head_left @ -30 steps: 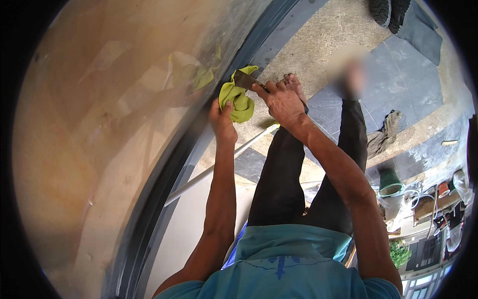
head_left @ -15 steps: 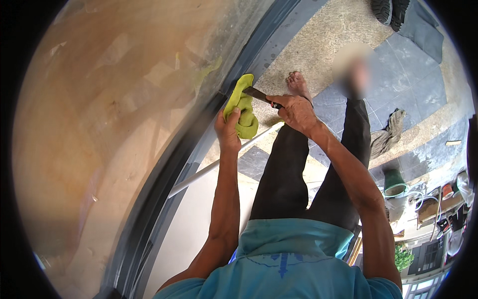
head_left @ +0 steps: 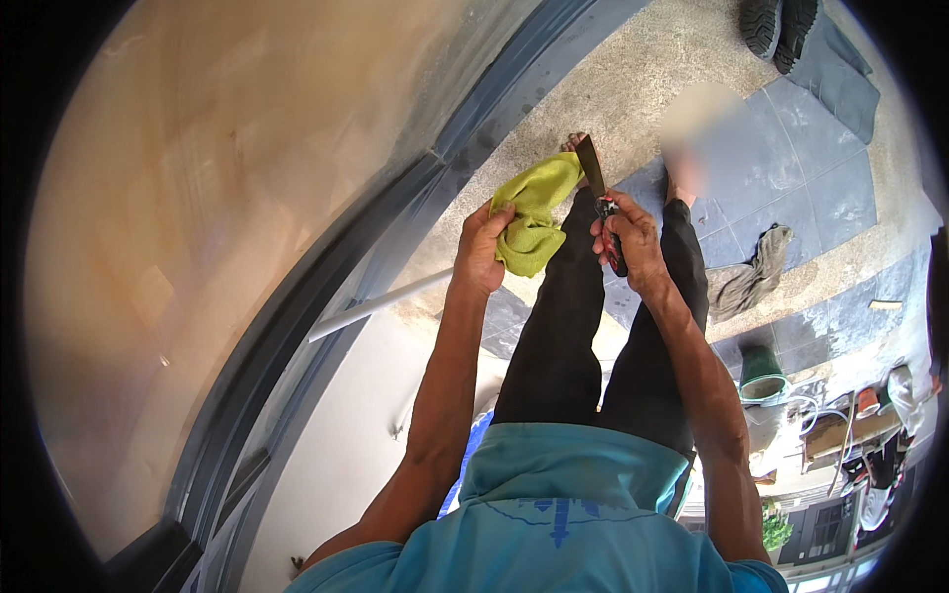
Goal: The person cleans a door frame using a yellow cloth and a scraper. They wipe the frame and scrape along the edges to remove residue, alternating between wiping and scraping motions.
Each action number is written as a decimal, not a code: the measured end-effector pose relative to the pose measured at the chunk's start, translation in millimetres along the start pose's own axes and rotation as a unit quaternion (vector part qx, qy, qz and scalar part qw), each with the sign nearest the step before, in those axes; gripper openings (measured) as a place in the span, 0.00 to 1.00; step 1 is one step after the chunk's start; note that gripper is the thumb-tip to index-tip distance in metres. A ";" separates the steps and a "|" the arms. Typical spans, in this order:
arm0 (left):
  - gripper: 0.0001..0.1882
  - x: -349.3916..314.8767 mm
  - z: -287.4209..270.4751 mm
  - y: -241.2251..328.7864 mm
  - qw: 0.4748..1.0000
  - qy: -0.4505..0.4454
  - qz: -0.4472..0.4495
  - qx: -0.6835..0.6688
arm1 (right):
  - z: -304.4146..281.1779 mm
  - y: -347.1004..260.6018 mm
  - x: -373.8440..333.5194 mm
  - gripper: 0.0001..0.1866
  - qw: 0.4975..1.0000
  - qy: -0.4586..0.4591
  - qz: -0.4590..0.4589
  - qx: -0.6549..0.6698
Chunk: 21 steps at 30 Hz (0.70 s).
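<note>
My left hand (head_left: 480,249) grips a yellow-green cloth (head_left: 532,225), which hangs bunched from the fingers with its upper end spread toward the right. A scraper (head_left: 591,168) with a flat dark blade and a black and red handle is in my right hand (head_left: 633,240). The blade points up and slightly left, its edge close to the cloth's upper corner; whether they touch I cannot tell. Both hands are in front of my legs, to the right of a large glass pane (head_left: 247,217) in a dark grey frame (head_left: 395,203).
A white pole (head_left: 381,304) slants behind my left forearm by the frame. On the tiled floor lie a grey rag (head_left: 753,275) and, farther off, black shoes (head_left: 781,35). To the right stands a green bucket (head_left: 760,374) near hoses and assorted clutter.
Both hands have moved right, away from the frame, with the cloth and scraper. The scraper has turned from pointing left across the cloth to pointing upward.
</note>
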<state>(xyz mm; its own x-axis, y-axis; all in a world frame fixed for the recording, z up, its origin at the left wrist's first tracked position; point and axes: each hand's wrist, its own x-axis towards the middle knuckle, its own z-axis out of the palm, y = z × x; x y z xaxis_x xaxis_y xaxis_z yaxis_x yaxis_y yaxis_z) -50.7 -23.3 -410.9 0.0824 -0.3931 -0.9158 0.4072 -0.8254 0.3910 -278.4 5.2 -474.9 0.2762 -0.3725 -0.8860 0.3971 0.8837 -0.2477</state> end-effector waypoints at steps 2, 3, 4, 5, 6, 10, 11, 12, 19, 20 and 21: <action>0.21 -8.5 2.9 -10.9 0.998 0.010 -0.041 -0.050 | -4.4 3.9 -0.5 0.28 1.000 0.006 0.011 0.007; 0.21 -11.0 0.9 -17.9 0.997 0.021 -0.051 -0.045 | -7.4 5.4 -3.0 0.28 1.000 0.004 0.013 0.002; 0.21 -12.5 -3.8 -27.1 0.997 0.030 -0.061 -0.040 | -10.7 6.9 -5.4 0.29 1.000 0.004 0.015 -0.002; 0.21 -14.2 -8.0 -35.4 0.996 0.040 -0.071 -0.036 | -15.9 9.3 -7.5 0.29 1.000 -0.010 0.015 -0.015; 0.22 -16.3 -9.8 -40.8 0.997 0.043 -0.057 -0.038 | -22.8 9.6 -9.4 0.29 0.999 -0.024 0.013 -0.027; 0.21 -19.5 -4.0 -50.3 0.995 0.077 0.026 -0.059 | -39.6 1.5 -10.8 0.29 0.994 -0.054 -0.004 -0.091; 0.20 -17.5 0.8 -48.3 0.992 0.090 0.053 -0.066 | -41.1 -1.9 -12.0 0.29 0.993 -0.056 -0.012 -0.107; 0.21 -13.2 6.0 -44.3 0.990 0.100 0.068 -0.069 | -40.6 -6.4 -13.3 0.28 0.991 -0.057 -0.021 -0.122; 0.21 50.3 40.8 2.6 0.958 0.007 0.277 -0.071 | -7.8 -22.9 2.9 0.30 0.950 -0.010 -0.206 -0.233; 0.21 61.4 44.8 8.5 0.954 0.012 0.290 -0.078 | 0.9 -22.6 13.9 0.31 0.916 0.009 -0.299 -0.268; 0.21 70.6 45.1 11.5 0.950 0.023 0.302 -0.082 | 11.8 -19.0 28.7 0.32 0.874 0.024 -0.384 -0.297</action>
<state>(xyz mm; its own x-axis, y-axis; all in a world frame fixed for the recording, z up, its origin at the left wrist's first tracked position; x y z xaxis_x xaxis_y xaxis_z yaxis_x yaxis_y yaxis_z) -81.2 -78.8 -467.0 0.3831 -0.7538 -0.5339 0.4086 -0.3801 0.8298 -267.7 -25.6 -491.0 0.0855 -0.9206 -0.3811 -0.0788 0.3750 -0.9237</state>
